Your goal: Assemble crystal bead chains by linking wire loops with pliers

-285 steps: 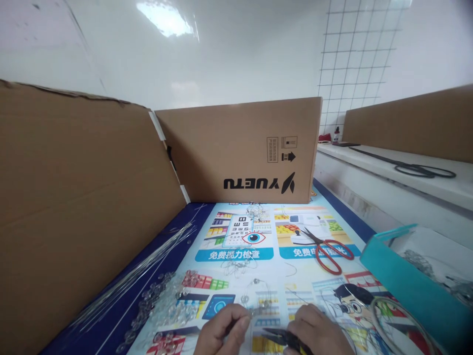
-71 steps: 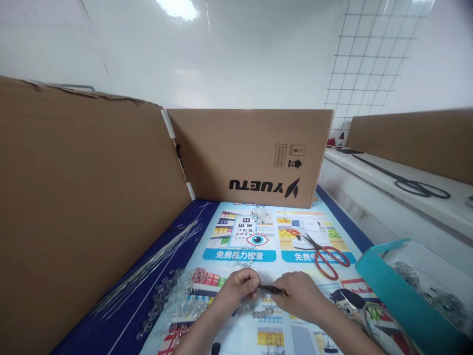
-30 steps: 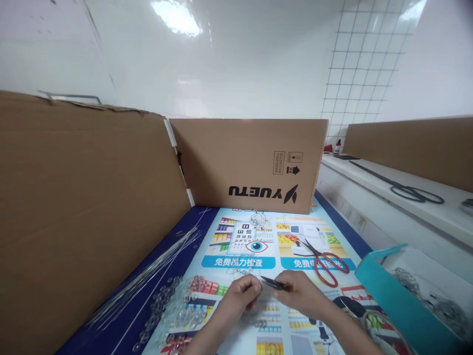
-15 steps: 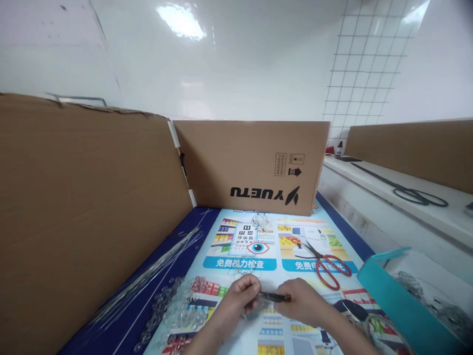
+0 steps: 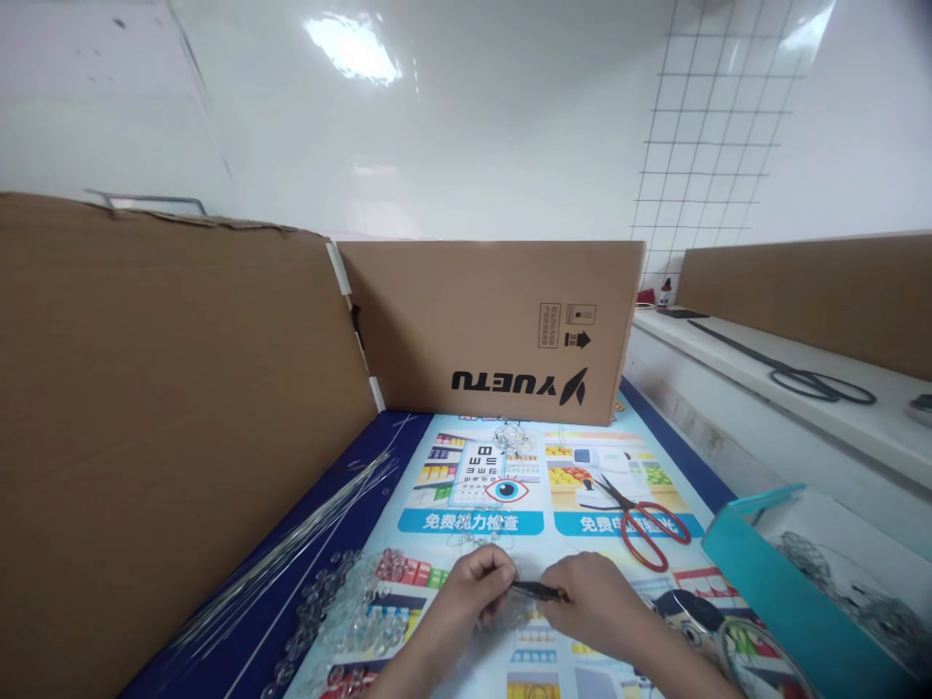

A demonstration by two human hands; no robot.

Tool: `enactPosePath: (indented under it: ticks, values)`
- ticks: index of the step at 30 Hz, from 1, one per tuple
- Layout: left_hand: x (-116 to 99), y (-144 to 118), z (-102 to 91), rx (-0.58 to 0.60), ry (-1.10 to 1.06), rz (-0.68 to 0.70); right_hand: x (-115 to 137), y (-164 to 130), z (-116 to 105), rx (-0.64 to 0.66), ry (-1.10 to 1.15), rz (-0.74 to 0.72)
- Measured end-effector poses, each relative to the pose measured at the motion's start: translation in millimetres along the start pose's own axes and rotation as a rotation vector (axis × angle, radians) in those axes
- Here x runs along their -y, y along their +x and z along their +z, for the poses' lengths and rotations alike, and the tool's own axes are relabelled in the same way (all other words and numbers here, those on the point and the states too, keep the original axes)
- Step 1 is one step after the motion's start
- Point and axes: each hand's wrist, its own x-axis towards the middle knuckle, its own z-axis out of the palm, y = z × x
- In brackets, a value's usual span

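Note:
Low in the middle of the head view, my right hand [image 5: 593, 602] is closed around a pair of pliers [image 5: 535, 589]. Their dark jaws point left, and most of the handles are hidden in the palm. My left hand [image 5: 477, 587] meets the jaw tips with thumb and fingers pinched together. What it pinches is too small and covered to make out, though something clear and blurred shows just below the fingers. Beyond the hands lies a wire piece with clear beads [image 5: 484, 529] on the printed mat [image 5: 535, 641].
Clear beads [image 5: 364, 621] are heaped at left, beside a bundle of straight wires [image 5: 291, 539]. Red-handled scissors [image 5: 648, 529] lie at right, near a turquoise box [image 5: 786, 602] holding wire pieces. Cardboard panels [image 5: 487, 330] stand behind and left. A beaded wire cluster [image 5: 512, 437] lies farther back.
The view has shifted slightly. Both hands stay close together, with the pliers still at the left fingertips; the right hand has turned a little.

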Motion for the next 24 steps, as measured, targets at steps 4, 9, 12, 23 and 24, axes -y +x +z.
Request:
enactPosePath:
  ticks: [4, 9, 12, 23, 24]
  values:
    - [-1.4, 0.8, 1.4, -0.008, 0.035, 0.009, 2.5, -1.9, 0.2, -0.009, -0.035, -0.004]
    - [-1.4, 0.3, 3.6, -0.047, 0.054, 0.019, 6.0, -3.2, -0.4, -0.024, -0.060, 0.005]
    - [-1.0, 0.2, 3.7, -0.056, 0.045, 0.005, 5.2, -2.6, -0.5, -0.020, -0.060, 0.003]
    - [-1.4, -0.1, 5.2, -0.080, -0.067, -0.019, 2.7, -2.7, -0.4, -0.029, -0.057, 0.007]
    - [-1.7, -0.3, 5.7, -0.083, -0.076, -0.021, 2.7, -2.9, -0.4, -0.026, -0.056, 0.004]
